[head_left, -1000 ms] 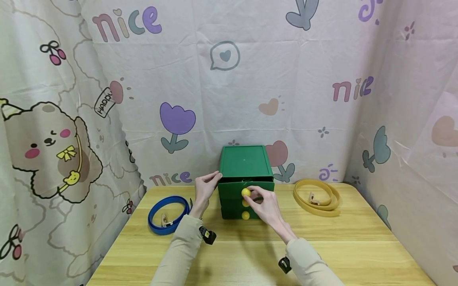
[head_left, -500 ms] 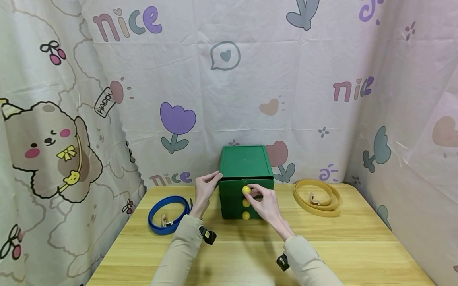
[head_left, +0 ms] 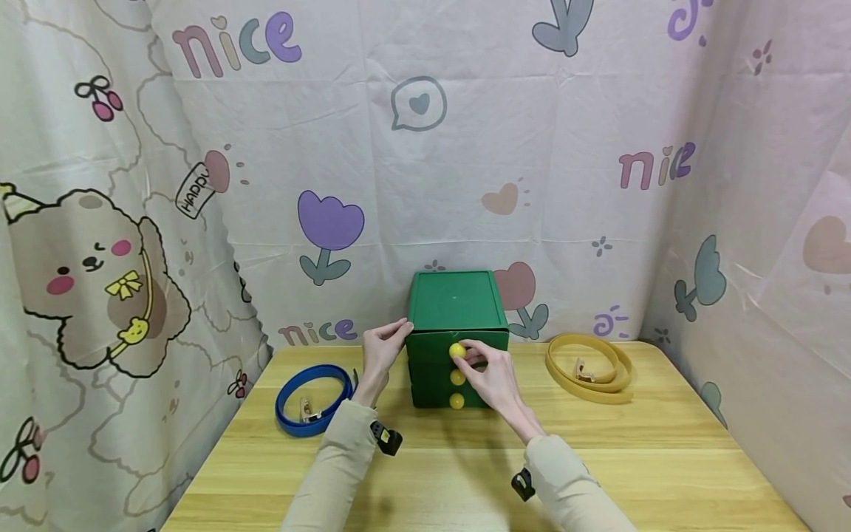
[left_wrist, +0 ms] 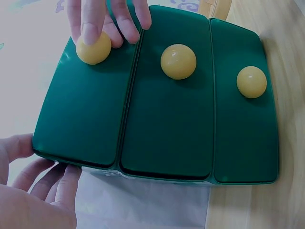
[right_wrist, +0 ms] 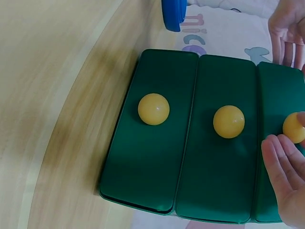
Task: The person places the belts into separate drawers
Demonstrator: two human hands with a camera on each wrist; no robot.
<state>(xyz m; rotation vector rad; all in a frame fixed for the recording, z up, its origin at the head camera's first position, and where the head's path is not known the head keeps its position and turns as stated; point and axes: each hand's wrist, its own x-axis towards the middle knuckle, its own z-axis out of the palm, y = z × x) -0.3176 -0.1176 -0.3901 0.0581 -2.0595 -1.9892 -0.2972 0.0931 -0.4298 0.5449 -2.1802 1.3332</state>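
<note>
A green box with three stacked drawers (head_left: 455,299) stands on the table, each drawer front bearing a round yellow knob. My left hand (head_left: 385,347) grips the box at its upper left front corner; in the left wrist view its thumb (left_wrist: 19,144) lies on the top side, its fingers along the left side. My right hand (head_left: 490,372) pinches the top drawer's yellow knob (head_left: 457,351) between thumb and fingers. The top drawer front sits flush with the other two. Below it, the middle knob (left_wrist: 178,62) and bottom knob (left_wrist: 251,82) are untouched.
On the table left of the box lies a coiled blue belt (head_left: 282,414) with a metal buckle, close to my left forearm. A coiled yellow belt (head_left: 621,375) lies at the right. Behind the table hangs a printed white curtain (head_left: 425,177).
The top drawer has slid back into the box, and the dark gap under the top has shrunk to a thin line. My right hand moved inward with the knob; the left hand stayed put.
</note>
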